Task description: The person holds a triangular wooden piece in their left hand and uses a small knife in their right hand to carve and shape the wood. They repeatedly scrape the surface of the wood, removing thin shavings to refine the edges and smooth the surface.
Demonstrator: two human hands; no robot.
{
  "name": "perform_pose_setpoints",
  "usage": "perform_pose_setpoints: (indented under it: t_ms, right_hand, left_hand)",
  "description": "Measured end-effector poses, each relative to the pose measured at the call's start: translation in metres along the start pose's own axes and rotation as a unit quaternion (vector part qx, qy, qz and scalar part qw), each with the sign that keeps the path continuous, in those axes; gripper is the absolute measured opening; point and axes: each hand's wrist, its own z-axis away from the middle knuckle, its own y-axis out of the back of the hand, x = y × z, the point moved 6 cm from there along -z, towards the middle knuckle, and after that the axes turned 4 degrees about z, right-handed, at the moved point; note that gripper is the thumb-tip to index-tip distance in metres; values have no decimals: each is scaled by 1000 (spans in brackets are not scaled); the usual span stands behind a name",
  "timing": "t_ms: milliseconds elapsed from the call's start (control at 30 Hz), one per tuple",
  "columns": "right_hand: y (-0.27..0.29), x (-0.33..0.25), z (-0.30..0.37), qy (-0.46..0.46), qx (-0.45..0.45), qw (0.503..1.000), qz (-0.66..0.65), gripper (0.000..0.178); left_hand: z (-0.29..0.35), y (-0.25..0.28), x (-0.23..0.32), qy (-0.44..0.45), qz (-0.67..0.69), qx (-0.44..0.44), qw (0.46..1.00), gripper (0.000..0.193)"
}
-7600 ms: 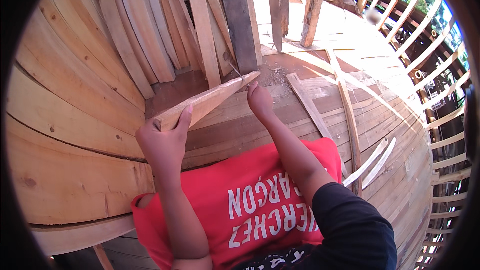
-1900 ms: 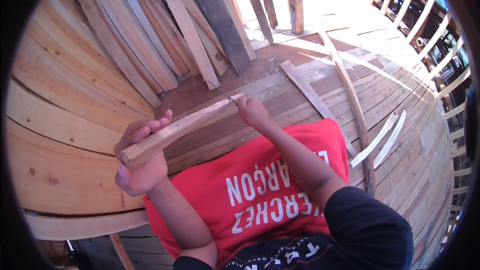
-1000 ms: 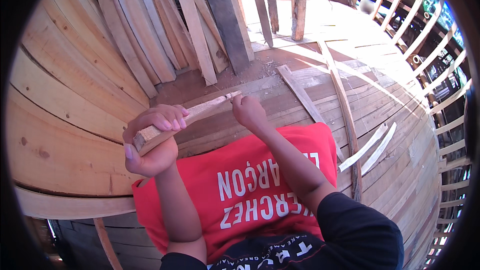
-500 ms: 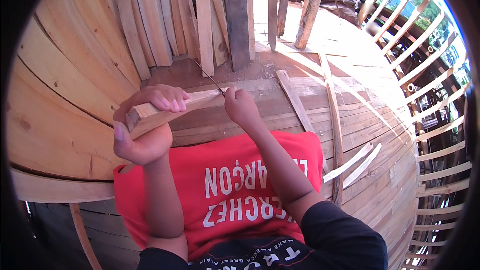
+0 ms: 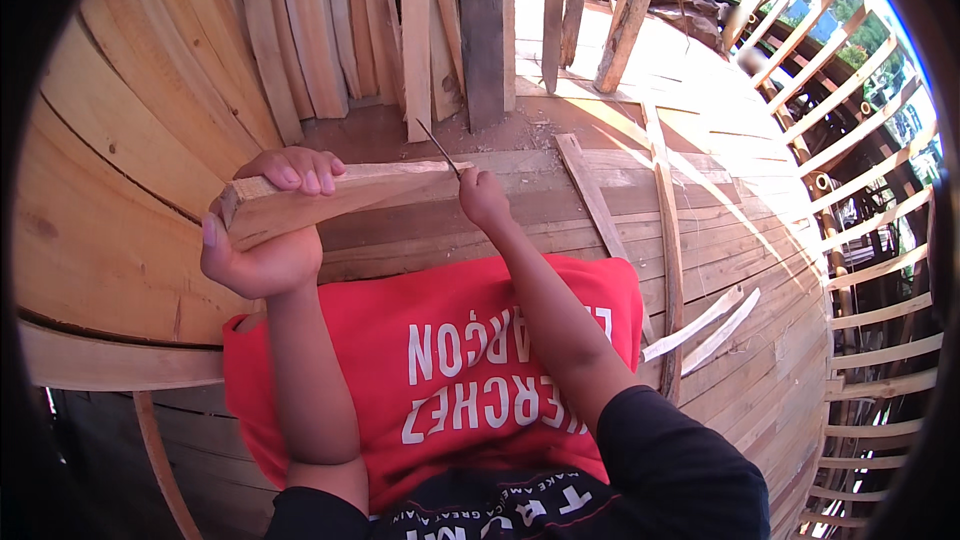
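Observation:
In front of my lap, a pale rough-cut length of wood (image 5: 350, 202) is held out level, its blunt end at the left and its narrower end at the right. My left hand (image 5: 270, 262) is closed around the blunt end, thumb underneath and fingers over the top. At the narrow end, my right hand (image 5: 485, 202) is in a fist on a knife (image 5: 437, 144); the handle is hidden in the fingers. The thin dark blade slants up and to the left, and its lower part meets the wood's tip. A red cloth (image 5: 450, 340) with white lettering covers my lap.
Curved planks (image 5: 110, 210) form a wall close on the left. Upright boards (image 5: 320, 30) and a dark post (image 5: 480, 35) stand ahead. On the plank floor lie long strips (image 5: 664, 230) and pale slivers (image 5: 715, 335). Spaced ribs (image 5: 880, 325) line the right side.
My left hand and the blunt end of the wood have moved left and slightly up. My right hand has shifted a little right with the knife, whose blade stands steeper.

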Motion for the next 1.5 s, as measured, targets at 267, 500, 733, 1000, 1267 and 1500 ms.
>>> perform_pose_setpoints:
  t_ms: [267,500,733,1000,1267,1500]
  right_hand:
    - [0,-12,13,-26,-44,998,48,48]
    - [-52,19,-15,99,-49,990,91,54]
    - [-3,-2,3,-58,-58,995,-61,59]
    - [-17,0,-4,-58,-46,994,-83,62]
    - [-15,4,-14,-11,-70,995,-75,62]
    - [-10,-3,-10,-15,-62,997,-36,60]
  left_hand:
    - [5,-3,5,-20,-2,-41,999,63]
    - [5,-15,8,-39,-34,-51,997,62]
    - [-4,-10,3,-34,-11,-28,999,55]
    - [-5,-10,9,-120,-54,-37,991,49]
    - [-2,-13,7,-116,-121,-61,984,59]
    - [-6,-33,17,-98,58,0,994,60]
